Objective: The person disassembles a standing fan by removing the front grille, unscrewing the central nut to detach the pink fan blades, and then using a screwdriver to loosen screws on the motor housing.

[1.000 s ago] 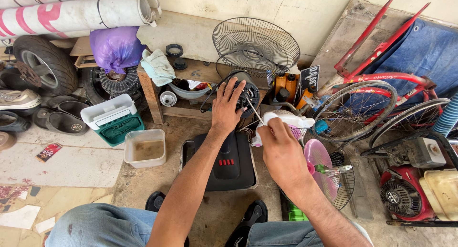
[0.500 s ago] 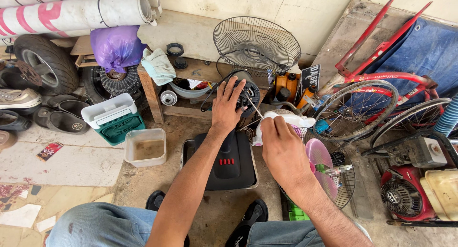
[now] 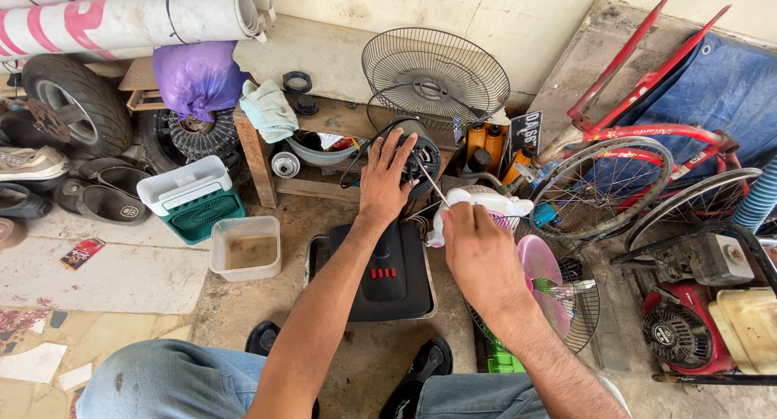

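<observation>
Hands on a fan motor at a cluttered repair spot

Little has shifted in the last second: both hands sit almost where they were, the right one only a touch lower over the white housing. Spread wide, the left hand (image 3: pixel 387 180) lies flat on the dark fan motor (image 3: pixel 421 156), fingers splayed over its top and pressing it in place. That motor stands at the front edge of a low wooden bench (image 3: pixel 252 156), just above the black fan base (image 3: pixel 387 269) with its row of red buttons. Closed in a fist, the right hand (image 3: pixel 477 245) grips a thin screwdriver (image 3: pixel 433 184) whose shaft slants up and left to meet the motor beside the left hand's fingers. Under that fist lies a white fan housing (image 3: pixel 486 202), and beside the wrist a pink fan blade (image 3: pixel 541 277) rests in a wire guard (image 3: pixel 579 314). Another round wire fan guard (image 3: pixel 435 75) leans against the wall behind the motor. To the left stand a clear plastic tub (image 3: pixel 245 249) of murky liquid and a green and white box (image 3: pixel 190 196). A red bicycle (image 3: pixel 639 156) lies to the right, with a small red engine (image 3: pixel 684 326) near it
</observation>
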